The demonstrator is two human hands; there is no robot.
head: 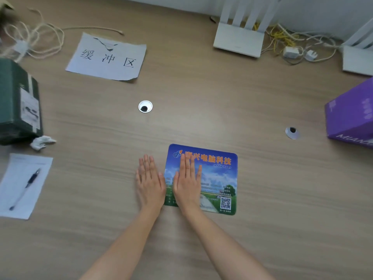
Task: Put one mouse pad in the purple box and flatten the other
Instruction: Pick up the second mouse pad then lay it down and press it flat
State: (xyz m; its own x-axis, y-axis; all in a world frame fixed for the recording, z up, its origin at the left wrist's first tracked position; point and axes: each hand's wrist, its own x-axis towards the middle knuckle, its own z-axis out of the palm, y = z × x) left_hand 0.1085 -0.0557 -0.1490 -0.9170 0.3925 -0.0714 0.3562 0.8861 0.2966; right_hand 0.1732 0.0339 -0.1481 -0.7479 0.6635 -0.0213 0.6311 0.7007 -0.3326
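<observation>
Two bare forearms reach up from the near edge onto the wooden counter [201, 110]. The right hand [187, 183] lies palm down on the left part of the mouse pad [214, 178], its fingers [186, 164] straight and pressed close together, gripping nothing. The left hand [150, 183] lies flat just beside it, mostly on bare wood, fingers likewise extended and nearly together; its edge seems to touch the pad's left border, though the blur makes that hard to judge. The pad, printed with a blue sky, green field and a QR code, lies flat. To the near left a pen [26, 187] rests on a sheet of paper [12, 199]. Farther off at the right edge stands the purple box [351, 116], well apart from the pad. At the left sits a dark green box [18, 106], and beyond it a torn printed sign [107, 57]. White routers [240, 35] and tangled cables line the far wall.
</observation>
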